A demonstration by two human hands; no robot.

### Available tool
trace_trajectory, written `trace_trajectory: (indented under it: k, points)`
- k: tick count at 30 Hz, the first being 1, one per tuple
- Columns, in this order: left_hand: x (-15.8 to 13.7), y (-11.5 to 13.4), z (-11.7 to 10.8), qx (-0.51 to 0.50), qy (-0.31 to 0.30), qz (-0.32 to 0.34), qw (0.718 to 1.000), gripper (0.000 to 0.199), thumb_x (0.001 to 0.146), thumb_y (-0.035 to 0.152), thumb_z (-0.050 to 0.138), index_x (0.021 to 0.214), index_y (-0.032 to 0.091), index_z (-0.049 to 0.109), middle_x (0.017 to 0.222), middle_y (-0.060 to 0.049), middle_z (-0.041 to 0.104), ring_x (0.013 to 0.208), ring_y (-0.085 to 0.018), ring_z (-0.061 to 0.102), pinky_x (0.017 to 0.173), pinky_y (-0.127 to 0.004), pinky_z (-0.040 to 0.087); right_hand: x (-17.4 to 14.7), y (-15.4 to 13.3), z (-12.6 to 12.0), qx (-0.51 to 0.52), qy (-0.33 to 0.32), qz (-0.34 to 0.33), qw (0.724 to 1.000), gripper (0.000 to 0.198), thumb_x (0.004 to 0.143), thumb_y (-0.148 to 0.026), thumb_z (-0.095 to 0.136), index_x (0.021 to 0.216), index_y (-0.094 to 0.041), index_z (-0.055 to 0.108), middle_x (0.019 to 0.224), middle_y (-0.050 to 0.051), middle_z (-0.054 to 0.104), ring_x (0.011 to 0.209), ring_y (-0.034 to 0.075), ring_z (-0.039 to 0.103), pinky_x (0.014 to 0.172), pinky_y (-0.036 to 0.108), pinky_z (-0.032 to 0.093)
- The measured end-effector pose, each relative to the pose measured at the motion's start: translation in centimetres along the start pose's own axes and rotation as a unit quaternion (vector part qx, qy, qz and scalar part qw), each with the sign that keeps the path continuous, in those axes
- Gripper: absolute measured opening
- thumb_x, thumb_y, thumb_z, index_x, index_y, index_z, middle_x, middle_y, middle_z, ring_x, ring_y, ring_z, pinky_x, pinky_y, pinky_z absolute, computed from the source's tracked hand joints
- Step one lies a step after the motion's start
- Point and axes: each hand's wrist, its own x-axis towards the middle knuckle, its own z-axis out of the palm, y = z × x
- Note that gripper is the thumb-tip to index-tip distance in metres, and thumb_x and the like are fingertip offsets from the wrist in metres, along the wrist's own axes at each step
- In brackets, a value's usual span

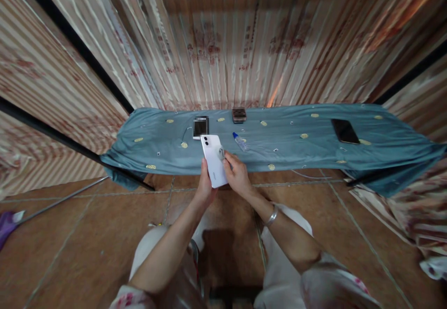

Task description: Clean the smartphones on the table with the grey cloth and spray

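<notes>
A white smartphone (213, 165) is tilted in front of me, its back with two camera lenses turned up. My left hand (205, 185) is wrapped round its lower left edge. The fingers of my right hand (236, 171) are closed at the phone's right side, pinching a small greyish piece (221, 153) against the back; its kind is too small to tell. Just beyond the phone lies a small white-edged thing with a blurred dark face (200, 127). A small clear bottle with a blue cap (240, 141) rests on the cloth to the right.
A blue-green cloth (289, 153) with yellow patterns covers the narrow table. On it are a small brown box (239, 114) at the back and a black phone (345, 131) at the right. Striped curtains (223, 43) hang close behind, and black poles (80, 62) run along the sides.
</notes>
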Motion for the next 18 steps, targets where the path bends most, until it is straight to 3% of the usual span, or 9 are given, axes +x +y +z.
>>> trace_trajectory:
  k: [12,18]
  points:
    - [1.1,-0.8,0.6,-0.009,0.008,-0.006,1.000,0.053,0.099,0.044,0.033,0.130,0.011,0.059,0.113,-0.011,0.073,0.113,-0.023,0.065,0.101,-0.031,0.047,0.0,1.1,-0.9,0.046,0.021,0.054,0.997,0.039,0.090,-0.026,0.046,0.123,-0.020,0.066,0.122,0.008,0.070,0.112,0.023,0.063,0.100,0.037,0.048]
    - [1.4,-0.6,1.4,-0.012,0.038,0.006,0.999,0.051,0.100,0.041,0.031,0.128,0.009,0.060,0.095,-0.009,0.077,0.094,-0.021,0.071,0.092,-0.030,0.052,-0.2,1.5,-1.1,0.100,0.005,0.113,0.988,0.038,0.089,-0.027,0.050,0.122,-0.019,0.066,0.119,0.009,0.071,0.107,0.025,0.067,0.095,0.039,0.051]
